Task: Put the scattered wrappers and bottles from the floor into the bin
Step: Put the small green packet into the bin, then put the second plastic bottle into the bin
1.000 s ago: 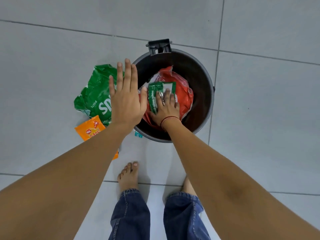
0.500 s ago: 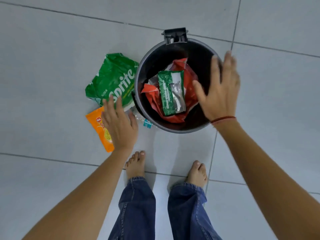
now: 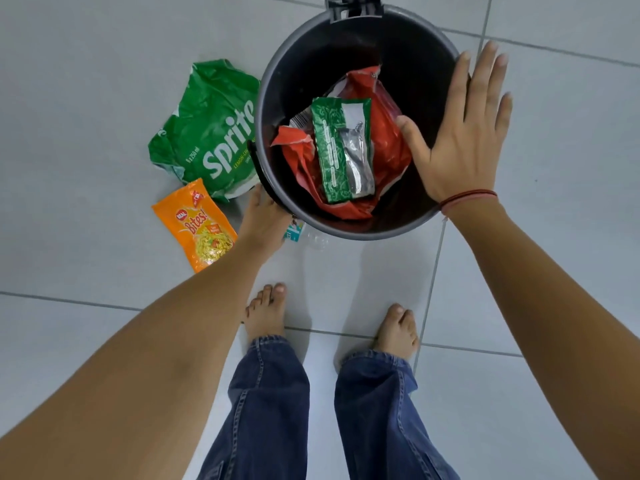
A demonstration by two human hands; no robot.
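Bottle (image 3: 306,235) lies at the bin (image 3: 273,81) base under left hand (image 3: 261,216), grip unclear; right hand (image 3: 460,140) spread wide. Left hand has dropped lower.

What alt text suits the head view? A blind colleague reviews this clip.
A person's left hand reaches to the floor beside a black bin holding a red wrapper and a green wrapper; the right hand hovers open. A Sprite wrapper and an orange packet lie outside.
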